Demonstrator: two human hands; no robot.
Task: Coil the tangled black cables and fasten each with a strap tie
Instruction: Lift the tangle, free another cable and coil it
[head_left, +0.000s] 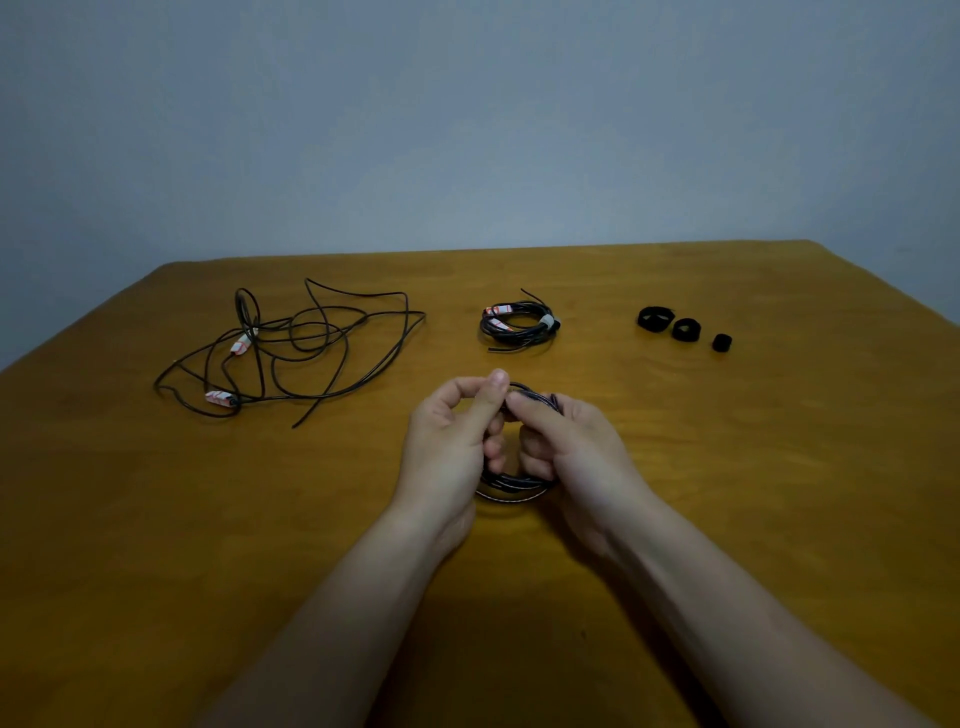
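Observation:
Both hands hold a small coil of black cable (511, 486) just above the wooden table (727, 493). My left hand (452, 441) grips the coil's left side, thumb and forefinger pinched at its top. My right hand (569, 449) grips the right side, fingers curled round the strands. A loose tangle of black cable (291, 348) with white-and-red tags sprawls at the far left. Behind my hands lies a coiled cable (517, 325) bound with a pale tie. Three rolled black strap ties (684, 328) sit at the far right.
A plain grey wall stands behind the table's far edge. Bare wood stretches between the tangle, the tied coil and the strap ties, and along the near edge under my forearms.

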